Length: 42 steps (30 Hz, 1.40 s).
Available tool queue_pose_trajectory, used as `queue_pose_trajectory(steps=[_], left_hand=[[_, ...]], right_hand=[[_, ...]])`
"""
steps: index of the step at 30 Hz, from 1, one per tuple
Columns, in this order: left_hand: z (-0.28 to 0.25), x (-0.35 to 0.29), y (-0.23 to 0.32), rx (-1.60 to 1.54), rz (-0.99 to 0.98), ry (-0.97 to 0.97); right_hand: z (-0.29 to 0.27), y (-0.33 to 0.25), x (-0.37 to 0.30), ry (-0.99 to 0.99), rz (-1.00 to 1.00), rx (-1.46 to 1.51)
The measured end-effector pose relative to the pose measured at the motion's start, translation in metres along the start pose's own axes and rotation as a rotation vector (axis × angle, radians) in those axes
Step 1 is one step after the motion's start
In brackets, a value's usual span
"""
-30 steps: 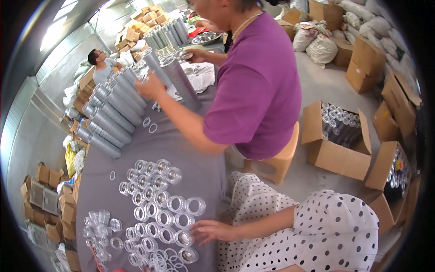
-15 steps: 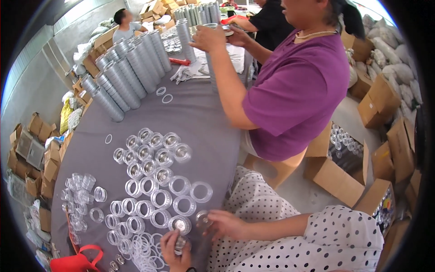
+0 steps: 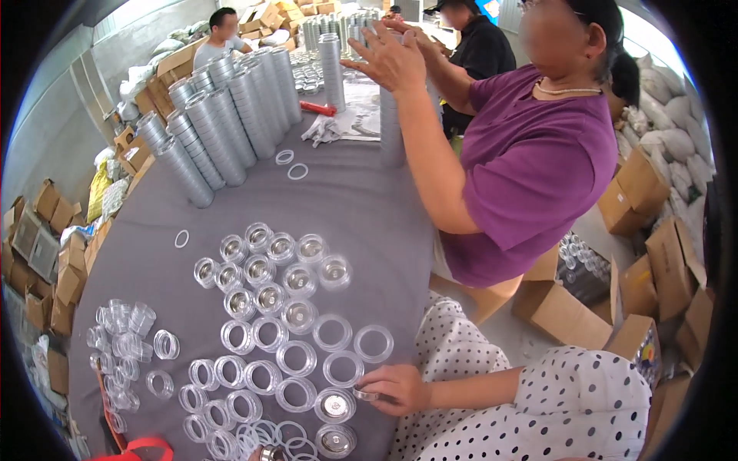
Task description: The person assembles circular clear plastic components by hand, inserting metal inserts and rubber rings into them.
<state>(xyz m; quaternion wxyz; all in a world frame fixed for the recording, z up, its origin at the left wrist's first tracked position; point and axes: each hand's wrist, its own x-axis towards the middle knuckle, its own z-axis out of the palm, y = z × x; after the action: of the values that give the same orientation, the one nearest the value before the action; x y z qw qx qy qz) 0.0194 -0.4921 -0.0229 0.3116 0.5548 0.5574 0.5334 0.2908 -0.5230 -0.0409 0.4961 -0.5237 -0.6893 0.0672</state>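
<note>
Beside clear rings [image 3: 328,372] — right hand [image 3: 400,389]; metal disc [image 3: 365,396] in its grip

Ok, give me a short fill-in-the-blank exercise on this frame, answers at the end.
The right hand holds a small round piece of silver-coloured ____.
The clear rings rest on a ____ tablecloth.
The nearest co-worker wears a ____ top.
The white garment is patterned with black ____.

Missing words: metal; gray; purple; dots.
</note>
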Motion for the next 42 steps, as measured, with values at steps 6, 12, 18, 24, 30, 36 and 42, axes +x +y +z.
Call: queue_pose_trajectory(steps=[6, 12, 18, 24, 30, 36, 42], left_hand=[[-0.001, 0.004, -0.017, 0.070, -0.061, -0.099], [0.008, 0.002, -0.012, 0.209, 0.000, -0.200], [0.003, 0.005, -0.031, 0.384, 0.091, -0.240], [0.029, 0.014, 0.018, -0.033, -0.176, -0.200], [0.045, 0.022, 0.022, 0.123, 0.196, -0.377], [0.057, 0.047, 0.034, 0.410, 0.466, -0.411], [0.064, 0.063, 0.036, 0.734, 0.643, -0.557]], right_hand=[[0.003, 0.002, 0.000, 0.001, -0.027, -0.013], [-0.002, -0.003, -0.004, -0.020, -0.035, -0.051], [0.003, -0.001, -0.008, -0.037, -0.022, -0.075], [0.010, 0.009, 0.004, -0.010, -0.076, -0.120], [0.015, 0.014, 0.003, -0.012, -0.084, -0.116], [0.019, 0.010, -0.001, -0.013, -0.106, -0.076], [0.019, 0.015, 0.001, -0.014, -0.143, -0.027]])
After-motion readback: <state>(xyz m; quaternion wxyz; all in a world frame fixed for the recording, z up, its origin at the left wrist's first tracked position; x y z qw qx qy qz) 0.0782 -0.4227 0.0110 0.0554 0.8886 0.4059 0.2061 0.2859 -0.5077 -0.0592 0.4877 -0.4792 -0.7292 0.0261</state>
